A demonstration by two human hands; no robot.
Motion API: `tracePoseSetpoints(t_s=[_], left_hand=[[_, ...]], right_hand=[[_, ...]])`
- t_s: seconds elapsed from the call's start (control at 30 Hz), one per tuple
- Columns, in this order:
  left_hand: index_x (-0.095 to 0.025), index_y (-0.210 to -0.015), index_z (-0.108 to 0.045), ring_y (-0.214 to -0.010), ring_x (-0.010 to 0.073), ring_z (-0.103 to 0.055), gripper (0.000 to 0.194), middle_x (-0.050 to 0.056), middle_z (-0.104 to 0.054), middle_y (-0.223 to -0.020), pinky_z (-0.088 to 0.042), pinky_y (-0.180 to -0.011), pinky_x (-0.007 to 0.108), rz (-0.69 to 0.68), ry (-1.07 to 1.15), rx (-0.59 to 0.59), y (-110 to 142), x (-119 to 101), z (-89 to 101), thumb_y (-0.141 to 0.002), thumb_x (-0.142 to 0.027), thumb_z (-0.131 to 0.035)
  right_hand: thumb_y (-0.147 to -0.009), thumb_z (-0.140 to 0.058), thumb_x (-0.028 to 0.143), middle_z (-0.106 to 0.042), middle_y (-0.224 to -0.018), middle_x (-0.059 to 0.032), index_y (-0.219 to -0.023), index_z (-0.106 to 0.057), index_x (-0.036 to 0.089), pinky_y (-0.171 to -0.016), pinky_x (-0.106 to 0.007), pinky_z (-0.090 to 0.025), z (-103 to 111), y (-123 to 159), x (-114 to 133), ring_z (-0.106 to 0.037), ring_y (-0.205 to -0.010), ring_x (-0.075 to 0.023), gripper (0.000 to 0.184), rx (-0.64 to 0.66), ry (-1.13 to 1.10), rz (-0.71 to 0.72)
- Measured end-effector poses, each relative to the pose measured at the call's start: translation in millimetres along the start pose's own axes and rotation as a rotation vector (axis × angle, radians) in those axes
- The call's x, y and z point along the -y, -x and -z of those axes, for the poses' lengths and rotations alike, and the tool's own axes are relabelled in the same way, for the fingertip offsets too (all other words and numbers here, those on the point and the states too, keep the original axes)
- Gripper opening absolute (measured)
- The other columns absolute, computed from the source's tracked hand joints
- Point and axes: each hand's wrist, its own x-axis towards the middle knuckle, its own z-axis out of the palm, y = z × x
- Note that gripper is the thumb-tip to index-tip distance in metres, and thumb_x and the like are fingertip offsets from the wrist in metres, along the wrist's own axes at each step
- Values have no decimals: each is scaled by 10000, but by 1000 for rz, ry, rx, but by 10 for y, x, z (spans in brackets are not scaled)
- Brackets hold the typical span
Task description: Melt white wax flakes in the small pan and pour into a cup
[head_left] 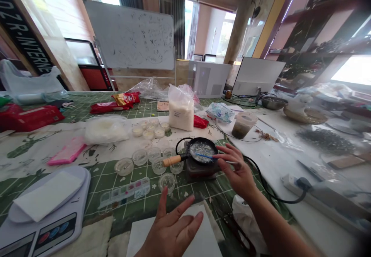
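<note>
A small black frying pan (202, 141) with a wooden handle sits on a compact hot plate (199, 172); whitish pellets or wax bits lie inside it. My right hand (236, 172) pinches a thin stick with a blue end (204, 155), whose tip reaches into the pan. My left hand (174, 226) hovers with fingers spread over a white sheet (145, 230), holding nothing. Just beyond its fingertips stands a clear round cup (167, 182), with several similar ones behind. A compartment box (126, 191) lies to their left.
A kitchen scale (46, 206) with white paper on it occupies the front left. Scissors (236, 226) and crumpled tissue (245, 214) lie under my right forearm. A black cable (266, 189) runs to a power strip (295, 185). A bag of white granules (181, 112) stands behind the pan.
</note>
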Motion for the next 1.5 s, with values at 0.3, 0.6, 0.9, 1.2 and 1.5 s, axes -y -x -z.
tracePoseSetpoints(t_s=[0.3, 0.6, 0.9, 1.2, 1.5], left_hand=[[-194, -497, -330, -375, 117, -318, 593, -10, -365, -369, -282, -478, 292, 11, 34, -23, -62, -98, -59, -1050, -323, -157], [-198, -510, -415, -401, 139, -370, 563, 5, -414, -386, -298, -510, 308, 0, -17, 81, 86, 9, -168, -1020, -210, -177], [-205, -736, -476, -428, 131, -445, 425, -19, -566, -566, -289, -479, 280, 61, 173, 195, 34, 11, -114, -1041, -234, -181], [-214, -524, -348, -317, 115, -287, 594, -16, -392, -393, -192, -433, 321, -59, 118, 229, 131, 8, -189, -1047, -372, -115], [-204, -480, -414, -299, 128, -329, 645, -17, -437, -374, -205, -425, 329, -58, 95, 327, 131, -5, -233, -1048, -315, -130]], right_hand=[[-877, -588, 334, -693, -1160, -70, -970, -746, 271, -1013, -526, -426, -24, 14, -32, -499, -1226, -286, 194, -43, 47, -5], [-870, -592, 350, -730, -1064, -80, -919, -748, 247, -986, -534, -446, 52, -24, -50, -550, -1157, -287, 193, -157, 69, -49], [-875, -589, 360, -741, -1019, -85, -906, -751, 236, -976, -532, -457, 38, -23, -63, -571, -1127, -286, 206, -190, 71, -86], [-888, -572, 360, -709, -1082, -97, -839, -742, 240, -1004, -547, -431, 104, -24, -9, -503, -1216, -300, 214, -230, 130, -87], [-907, -547, 322, -715, -1099, -85, -836, -725, 239, -1016, -525, -436, 117, -15, -26, -513, -1232, -280, 209, -134, 43, -25]])
